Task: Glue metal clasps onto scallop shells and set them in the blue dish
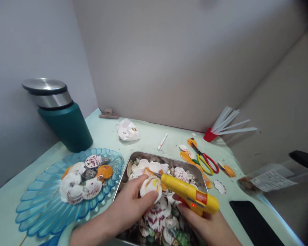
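Observation:
My left hand (pixel 133 201) holds a white shell (pixel 151 190) with orange markings between thumb and fingers, over a metal tray (pixel 204 181) of mixed shells. In my right hand (pixel 197 222) is a yellow glue gun (pixel 186 189), its red light lit and its nozzle pointing left at the upper edge of the held shell. Whether the nozzle touches the shell, I cannot tell. Beneath both hands the tray holds white, speckled and greenish shells. To the left, a blue shell-shaped dish (pixel 41 201) carries several white and orange shells.
A teal bottle (pixel 66 126) stands at the left. Behind the tray lie a plastic wrapper (pixel 127 130) and a white stick (pixel 162 141). To the right are scissors (pixel 207 163), loose shells, a red cup (pixel 209 135) of glue sticks, a clear bag (pixel 269 181) and a black phone-like object (pixel 255 222).

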{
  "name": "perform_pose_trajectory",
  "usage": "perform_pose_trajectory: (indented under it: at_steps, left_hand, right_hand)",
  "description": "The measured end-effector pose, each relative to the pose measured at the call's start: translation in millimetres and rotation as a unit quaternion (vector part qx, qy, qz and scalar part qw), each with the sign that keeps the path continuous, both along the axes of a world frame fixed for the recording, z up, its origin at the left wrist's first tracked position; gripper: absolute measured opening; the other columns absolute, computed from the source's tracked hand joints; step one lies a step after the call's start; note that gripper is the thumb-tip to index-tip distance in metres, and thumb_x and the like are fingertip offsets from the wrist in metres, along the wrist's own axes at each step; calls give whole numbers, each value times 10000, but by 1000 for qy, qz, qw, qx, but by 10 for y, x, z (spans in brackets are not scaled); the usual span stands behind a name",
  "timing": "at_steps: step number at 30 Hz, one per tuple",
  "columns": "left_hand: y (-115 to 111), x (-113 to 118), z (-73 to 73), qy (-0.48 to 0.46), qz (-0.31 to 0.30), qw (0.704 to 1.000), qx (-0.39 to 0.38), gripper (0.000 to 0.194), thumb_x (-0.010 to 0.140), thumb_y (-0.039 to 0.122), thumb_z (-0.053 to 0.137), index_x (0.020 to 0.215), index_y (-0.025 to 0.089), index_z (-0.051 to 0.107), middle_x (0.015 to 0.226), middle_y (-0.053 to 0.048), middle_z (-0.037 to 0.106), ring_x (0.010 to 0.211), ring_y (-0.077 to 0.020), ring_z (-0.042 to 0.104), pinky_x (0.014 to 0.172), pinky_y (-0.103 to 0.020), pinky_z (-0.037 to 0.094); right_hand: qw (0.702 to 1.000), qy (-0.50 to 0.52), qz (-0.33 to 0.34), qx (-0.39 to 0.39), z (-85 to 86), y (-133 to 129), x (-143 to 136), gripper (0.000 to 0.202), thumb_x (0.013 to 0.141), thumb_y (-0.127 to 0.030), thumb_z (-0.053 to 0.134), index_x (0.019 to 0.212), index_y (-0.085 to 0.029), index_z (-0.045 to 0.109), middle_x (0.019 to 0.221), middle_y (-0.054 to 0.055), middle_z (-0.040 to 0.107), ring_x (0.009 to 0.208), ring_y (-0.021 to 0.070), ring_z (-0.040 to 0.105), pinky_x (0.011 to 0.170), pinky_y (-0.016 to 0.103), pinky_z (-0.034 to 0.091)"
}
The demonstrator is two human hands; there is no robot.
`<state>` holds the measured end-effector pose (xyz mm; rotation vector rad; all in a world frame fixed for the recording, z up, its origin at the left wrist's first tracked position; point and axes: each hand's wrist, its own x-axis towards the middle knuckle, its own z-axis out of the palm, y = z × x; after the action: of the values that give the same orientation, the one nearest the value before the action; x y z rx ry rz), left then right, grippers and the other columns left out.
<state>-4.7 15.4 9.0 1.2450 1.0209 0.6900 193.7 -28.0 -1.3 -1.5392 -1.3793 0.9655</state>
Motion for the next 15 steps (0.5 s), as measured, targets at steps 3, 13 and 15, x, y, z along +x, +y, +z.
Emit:
perform_pose_trajectory:
  at_steps: [3,13,15]
  left_hand:
    - [7,10,4,25,13,999,21,170,810,306,562,866,146,563,561,65,467,483,-78,382,458,-182,314]
    - [6,-2,-41,95,16,992,85,171,822,312,531,751,161,564,695,6,590,624,-138,511,588,-222,401]
    - [16,-6,-61,107,15,990,90,187,824,318,526,730,161,563,710,-3,610,626,-142,518,595,-228,405]
  right_hand:
    - [999,45,-18,-8,3,-19,-36,247,700,-383,703,840,-188,755,869,79,772,819,284,716,708,323,591]
    - [990,-89,93,56,8,-25,-5,170,802,-335,591,692,-217,644,574,1,628,554,190,623,587,255,550]
    - [989,-90,95,67,10,-20,-4,148,811,-326,576,741,-215,645,605,-3,625,543,175,599,595,249,541]
